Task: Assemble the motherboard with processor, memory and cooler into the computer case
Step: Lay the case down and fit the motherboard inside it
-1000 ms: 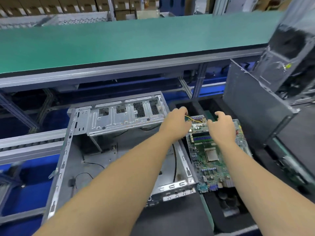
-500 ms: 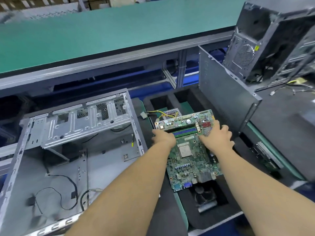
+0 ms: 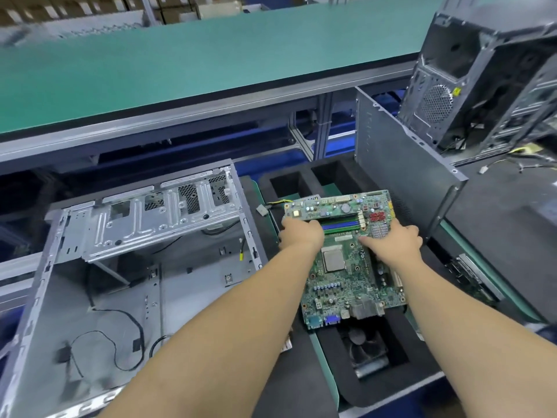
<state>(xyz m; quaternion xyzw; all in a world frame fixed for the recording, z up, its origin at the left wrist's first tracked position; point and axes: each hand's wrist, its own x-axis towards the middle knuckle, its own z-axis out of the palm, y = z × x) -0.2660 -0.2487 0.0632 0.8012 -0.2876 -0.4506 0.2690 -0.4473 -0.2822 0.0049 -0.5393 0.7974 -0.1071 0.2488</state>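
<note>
- The left hand [image 3: 301, 235] is gripping the left edge of the motherboard [image 3: 349, 260] near its far end, fingers curled over the rim.
- The right hand [image 3: 394, 241] is holding the board's right side, thumb lying on the top face and the other fingers wrapping the edge.
- A second ago both hands were only reaching to the far edge of the board as it lay flat in the foam tray [image 3: 304, 351]; now the far end is sitting higher and tilting toward the camera, so the lift appears to be under way.
- The near end, with the blue port, is hanging over the tray's cutout, where a cooler fan [image 3: 364, 346] is lying; I cannot tell whether that end is touching the foam.
- The processor [image 3: 333, 260] is sitting in its socket at the board's middle, and the memory slots [image 3: 340, 226] are showing between the two hands.
- The computer case [image 3: 135, 267] is lying open on its side just left of the tray, its floor bare except for loose black cables [image 3: 120, 336].
- This looks like an early step: the board is coming out, and the next move would be carrying it left into the case, keeping clear of the drive cage [image 3: 150, 218] and those cables.
</note>
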